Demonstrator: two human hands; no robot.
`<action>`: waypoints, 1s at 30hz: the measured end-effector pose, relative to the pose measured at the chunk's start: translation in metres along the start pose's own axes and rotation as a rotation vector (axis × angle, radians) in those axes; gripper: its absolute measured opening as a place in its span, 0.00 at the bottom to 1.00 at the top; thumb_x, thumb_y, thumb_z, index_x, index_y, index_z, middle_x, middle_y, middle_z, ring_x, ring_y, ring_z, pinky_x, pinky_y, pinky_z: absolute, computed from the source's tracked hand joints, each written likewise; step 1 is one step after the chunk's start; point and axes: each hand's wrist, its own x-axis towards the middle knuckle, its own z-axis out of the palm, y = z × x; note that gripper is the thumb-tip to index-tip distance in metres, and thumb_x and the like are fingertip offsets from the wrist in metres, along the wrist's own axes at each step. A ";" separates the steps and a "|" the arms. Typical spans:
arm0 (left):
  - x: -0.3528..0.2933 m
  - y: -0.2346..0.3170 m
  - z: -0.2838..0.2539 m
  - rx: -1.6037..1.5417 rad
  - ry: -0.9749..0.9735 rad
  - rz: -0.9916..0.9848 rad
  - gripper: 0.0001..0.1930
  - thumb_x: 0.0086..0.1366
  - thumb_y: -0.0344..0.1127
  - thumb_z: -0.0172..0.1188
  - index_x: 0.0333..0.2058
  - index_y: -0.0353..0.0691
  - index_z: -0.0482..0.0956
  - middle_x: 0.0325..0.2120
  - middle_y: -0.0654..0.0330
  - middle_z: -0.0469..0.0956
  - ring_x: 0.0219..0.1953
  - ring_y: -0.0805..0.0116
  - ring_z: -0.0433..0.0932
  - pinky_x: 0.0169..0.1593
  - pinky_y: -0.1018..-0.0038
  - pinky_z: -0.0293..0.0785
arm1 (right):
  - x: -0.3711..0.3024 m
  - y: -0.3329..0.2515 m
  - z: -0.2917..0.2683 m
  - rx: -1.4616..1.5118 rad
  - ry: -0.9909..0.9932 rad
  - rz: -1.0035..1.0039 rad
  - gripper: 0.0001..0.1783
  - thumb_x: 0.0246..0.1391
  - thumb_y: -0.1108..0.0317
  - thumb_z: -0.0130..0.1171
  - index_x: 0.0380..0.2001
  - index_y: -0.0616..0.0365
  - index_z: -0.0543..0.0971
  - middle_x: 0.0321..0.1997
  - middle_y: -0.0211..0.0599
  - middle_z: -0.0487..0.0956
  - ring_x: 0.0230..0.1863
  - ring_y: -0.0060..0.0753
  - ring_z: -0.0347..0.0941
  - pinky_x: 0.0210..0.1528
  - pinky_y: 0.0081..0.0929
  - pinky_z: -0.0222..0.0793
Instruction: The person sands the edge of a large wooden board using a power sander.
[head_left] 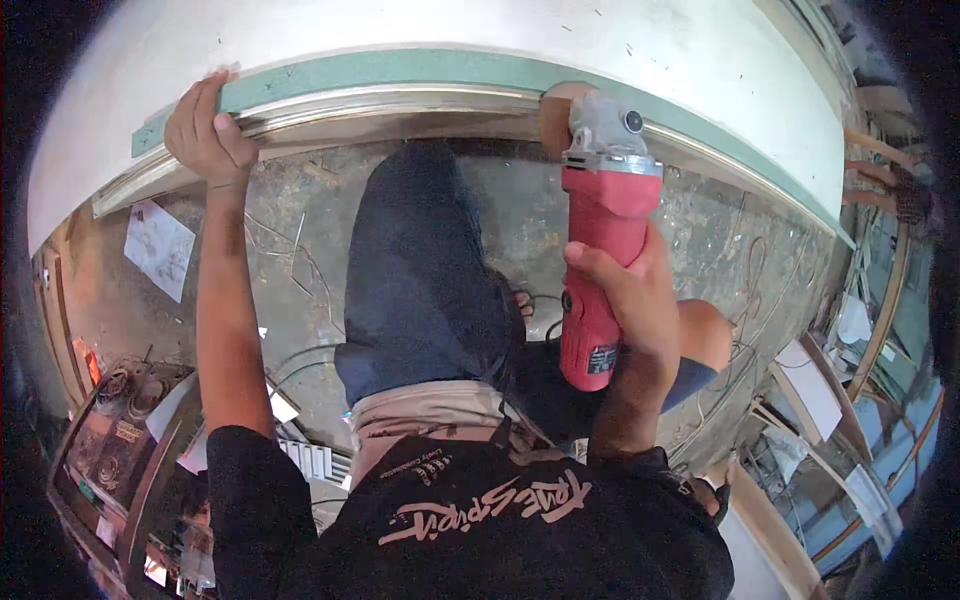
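Note:
My right hand point(640, 285) is wrapped round the red body of an angle grinder point(612, 200), its grey metal head pointing away from me. The grinder's brownish disc point(557, 122) sits at the near edge of a long green strip point(400, 68); whether it touches cannot be made out. At the left end of that strip, my left hand point(208, 132) is closed over it, fingers on top and thumb along the near side. A pale moulded edge point(380, 100) runs just below the green strip.
Beyond the strip spreads a broad white panel point(450, 25). Loose cables point(750, 290) and a paper sheet point(160, 250) lie on the stained concrete floor point(290, 220). A dark metal frame point(130, 480) stands at left; boards and scraps point(810, 390) are piled at right.

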 end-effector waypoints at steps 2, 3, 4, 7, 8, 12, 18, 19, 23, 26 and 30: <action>-0.004 0.000 0.003 0.030 0.022 -0.003 0.21 0.71 0.42 0.42 0.43 0.36 0.84 0.39 0.56 0.85 0.43 0.54 0.82 0.48 0.61 0.75 | 0.003 0.004 -0.003 0.053 -0.001 -0.013 0.21 0.49 0.69 0.72 0.43 0.60 0.74 0.30 0.31 0.78 0.29 0.23 0.75 0.33 0.26 0.73; -0.005 -0.002 0.002 0.033 0.018 -0.004 0.21 0.71 0.42 0.42 0.43 0.36 0.84 0.39 0.56 0.85 0.43 0.54 0.82 0.48 0.61 0.75 | 0.005 0.004 -0.005 0.018 -0.015 0.015 0.21 0.49 0.69 0.72 0.43 0.60 0.75 0.30 0.31 0.78 0.30 0.23 0.75 0.33 0.26 0.73; -0.005 -0.005 0.001 0.029 0.018 0.009 0.21 0.70 0.42 0.43 0.43 0.36 0.84 0.40 0.56 0.85 0.43 0.55 0.82 0.49 0.61 0.74 | 0.006 0.004 -0.006 -0.016 -0.027 0.043 0.21 0.48 0.69 0.72 0.43 0.60 0.75 0.31 0.31 0.79 0.31 0.22 0.74 0.34 0.25 0.72; -0.004 -0.003 -0.001 0.060 0.019 0.027 0.22 0.70 0.42 0.42 0.43 0.37 0.84 0.40 0.56 0.85 0.44 0.55 0.82 0.50 0.61 0.74 | 0.006 0.004 -0.002 0.031 -0.076 0.031 0.22 0.48 0.68 0.73 0.44 0.61 0.75 0.31 0.31 0.79 0.31 0.22 0.74 0.35 0.26 0.72; -0.004 -0.002 -0.001 0.096 0.027 0.030 0.22 0.70 0.42 0.42 0.44 0.37 0.84 0.40 0.56 0.85 0.44 0.55 0.82 0.51 0.61 0.73 | 0.007 0.005 -0.003 0.032 -0.075 0.031 0.22 0.48 0.68 0.73 0.44 0.61 0.75 0.31 0.31 0.79 0.31 0.22 0.74 0.35 0.26 0.72; -0.004 -0.001 -0.001 0.112 0.008 0.032 0.22 0.71 0.42 0.41 0.44 0.37 0.84 0.41 0.57 0.85 0.45 0.55 0.82 0.52 0.61 0.73 | 0.009 0.013 -0.008 -0.032 -0.051 0.023 0.23 0.47 0.68 0.74 0.44 0.61 0.75 0.31 0.31 0.79 0.31 0.22 0.74 0.35 0.25 0.72; -0.002 0.004 0.004 0.100 0.016 0.042 0.23 0.73 0.43 0.40 0.45 0.38 0.84 0.41 0.56 0.85 0.44 0.55 0.82 0.52 0.62 0.72 | 0.011 0.009 -0.011 0.006 -0.034 0.007 0.23 0.47 0.69 0.73 0.44 0.62 0.75 0.33 0.32 0.79 0.32 0.23 0.74 0.35 0.26 0.72; -0.002 0.005 0.004 0.096 0.019 0.038 0.23 0.73 0.44 0.40 0.45 0.38 0.84 0.41 0.56 0.85 0.45 0.55 0.82 0.52 0.61 0.72 | 0.012 0.007 -0.011 -0.006 -0.017 0.000 0.23 0.47 0.69 0.73 0.44 0.62 0.75 0.33 0.32 0.80 0.32 0.23 0.75 0.35 0.26 0.73; -0.012 -0.007 -0.008 0.028 -0.086 -0.077 0.30 0.77 0.53 0.35 0.45 0.35 0.83 0.41 0.50 0.85 0.46 0.49 0.82 0.54 0.56 0.72 | 0.019 0.012 -0.010 -0.005 -0.093 -0.019 0.22 0.47 0.70 0.73 0.44 0.61 0.75 0.33 0.33 0.80 0.32 0.24 0.76 0.35 0.27 0.73; -0.014 -0.005 -0.001 0.060 -0.094 -0.072 0.32 0.77 0.56 0.33 0.44 0.36 0.83 0.41 0.49 0.84 0.47 0.47 0.81 0.54 0.54 0.71 | 0.015 0.016 -0.007 0.029 -0.097 0.029 0.23 0.47 0.70 0.73 0.45 0.61 0.74 0.34 0.34 0.80 0.32 0.26 0.77 0.36 0.28 0.74; -0.012 -0.005 0.003 0.030 0.020 -0.036 0.23 0.75 0.49 0.41 0.45 0.40 0.82 0.41 0.54 0.83 0.46 0.51 0.80 0.50 0.56 0.71 | 0.010 0.020 0.004 0.039 -0.060 0.006 0.25 0.46 0.68 0.73 0.46 0.61 0.74 0.34 0.36 0.79 0.31 0.29 0.77 0.35 0.29 0.75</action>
